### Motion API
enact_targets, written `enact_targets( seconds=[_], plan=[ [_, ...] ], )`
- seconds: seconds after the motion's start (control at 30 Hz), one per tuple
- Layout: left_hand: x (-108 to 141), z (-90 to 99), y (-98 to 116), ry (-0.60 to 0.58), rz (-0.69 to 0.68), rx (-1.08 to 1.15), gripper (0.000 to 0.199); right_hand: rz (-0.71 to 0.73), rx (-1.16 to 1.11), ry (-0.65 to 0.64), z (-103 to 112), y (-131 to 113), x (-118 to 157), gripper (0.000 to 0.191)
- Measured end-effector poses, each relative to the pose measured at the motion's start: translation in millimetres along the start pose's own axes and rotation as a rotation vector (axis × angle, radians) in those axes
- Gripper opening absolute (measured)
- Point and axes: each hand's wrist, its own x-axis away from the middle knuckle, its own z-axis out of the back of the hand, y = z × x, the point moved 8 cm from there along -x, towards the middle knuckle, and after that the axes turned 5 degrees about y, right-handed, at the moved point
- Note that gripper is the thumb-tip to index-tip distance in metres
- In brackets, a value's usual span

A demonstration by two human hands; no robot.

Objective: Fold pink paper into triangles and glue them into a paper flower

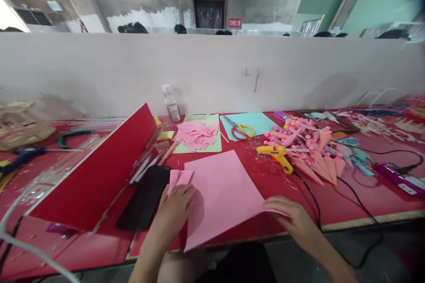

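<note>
A large pink paper sheet (222, 194) lies at the table's front, its lower right edge lifted a little. My right hand (287, 214) pinches the right corner of this sheet, and the paper curls up between the fingers. Smaller folded pink paper pieces (180, 177) sit along the sheet's left edge. My left hand (177, 205) closes over those pieces, thumb on the left and fingers together on the right; its fingertips also touch the sheet. A black phone (144, 199) lies just left of my left hand.
Behind the sheet are pink paper scraps (197, 135) on green paper, and scissors (242, 131) on blue paper (260, 122). A yellow glue gun (277, 155) with a black cord lies beside many pink paper cones (318, 152). A slanted red board (99, 172) stands left.
</note>
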Motion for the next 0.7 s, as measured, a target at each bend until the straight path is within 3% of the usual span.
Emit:
enact_targets(
  seconds=[0.1,0.27,0.47,0.7],
  plan=[
    [4.3,-8.7,-4.9,0.012,-0.009,-0.038,0.038,-0.044,0.069,0.099,5.3,8.8,6.2,0.023],
    [-1.1,-8.0,-15.6,0.038,-0.055,-0.026,0.039,-0.106,0.178,0.230,17.3,23.5,17.4,0.025],
    [3.1,2.0,-34.7,0.154,0.056,-0.158,0.039,-0.226,0.183,0.286,24.8,39.6,22.1,0.033],
    [-1.0,4.6,-38.2,0.116,0.059,-0.176,0.036,-0.285,0.121,0.237,11.3,50.9,17.9,0.038]
  ],
)
